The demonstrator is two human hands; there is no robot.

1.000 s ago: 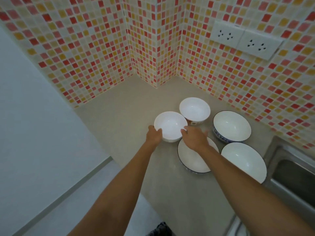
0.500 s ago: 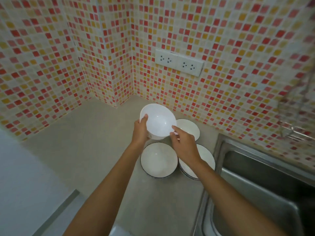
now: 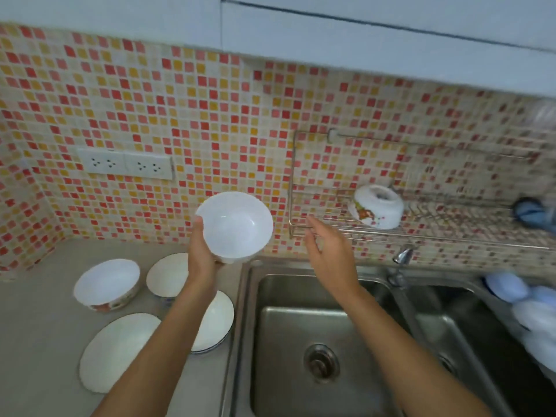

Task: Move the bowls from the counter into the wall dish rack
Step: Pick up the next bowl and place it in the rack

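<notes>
The left hand (image 3: 201, 260) holds a plain white bowl (image 3: 236, 225) from below and behind, thumb hooked on the near rim, so the bowl tips with its mouth toward the camera. It hangs over the seam between the bench (image 3: 36, 341) and the sink (image 3: 319, 326), well short of the wall dish rack (image 3: 421, 230). That one-handed cradle looks meant to leave the other hand free: the right hand (image 3: 331, 251) is empty, fingers spread wide, its fingertips close to the rack's left corner, probably ready to take or steady the bowl.

One bowl with a printed pattern (image 3: 376, 206) already sits mouth-down in the rack, likely so water drains off, which suggests the held bowl must be flipped before it lands there.

Count: four bowls remain on the bench, namely a patterned bowl (image 3: 106, 282), a white bowl behind the wrist (image 3: 167, 275), a wide shallow bowl (image 3: 115, 350) in front, and a dark-rimmed bowl (image 3: 216, 322) beside the sink. One bowl in hand, one racked, six in all
</notes>
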